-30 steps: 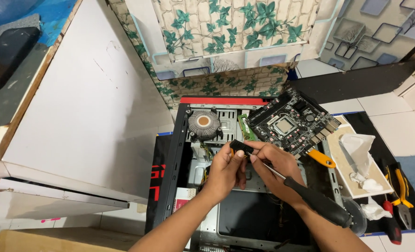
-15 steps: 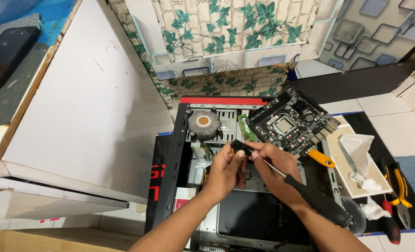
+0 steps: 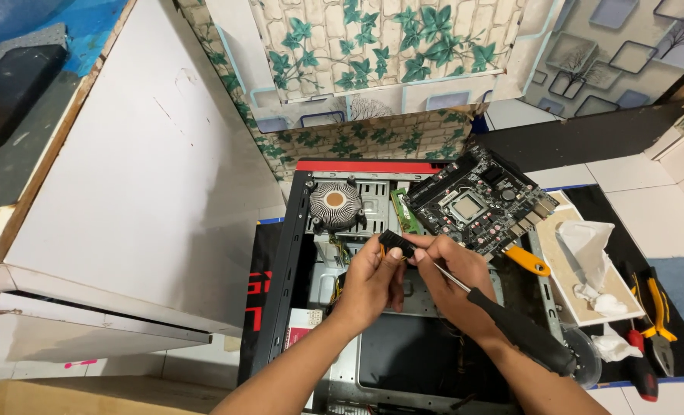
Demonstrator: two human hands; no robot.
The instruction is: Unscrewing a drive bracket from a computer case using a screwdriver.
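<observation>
Hardly anything has shifted since the earlier frames: both hands hold the same pose over the open computer case (image 3: 280,261), and the small black part has at most nudged between the fingertips.

Head view, looking straight down. The left hand (image 3: 369,280) comes up from the lower edge, its fingers closed in a pinch on a small black connector (image 3: 394,242). The right hand (image 3: 453,280) meets it from the right, fingertips pressed on the same piece, so both hands touch it at once. That connector sits just above the two hands, over the middle of the case, its long axis running from upper left to lower right. The right hand also carries a black-handled screwdriver (image 3: 519,332); the shaft points up-left toward the connector and the handle trails down-right along the forearm. The left hand looks the nearer holder; the right pinches from the side while curled round the tool.

Around them: a round cooler with copper fins (image 3: 334,206) sits inside the case, upper left of the hands. A loose motherboard (image 3: 476,201) lies tilted on the case's upper right corner. A yellow-handled tool (image 3: 528,261) pokes out beneath it. Right of that, crumpled tissue (image 3: 588,238) on a tray, and pliers (image 3: 657,315) on the bench.
</observation>
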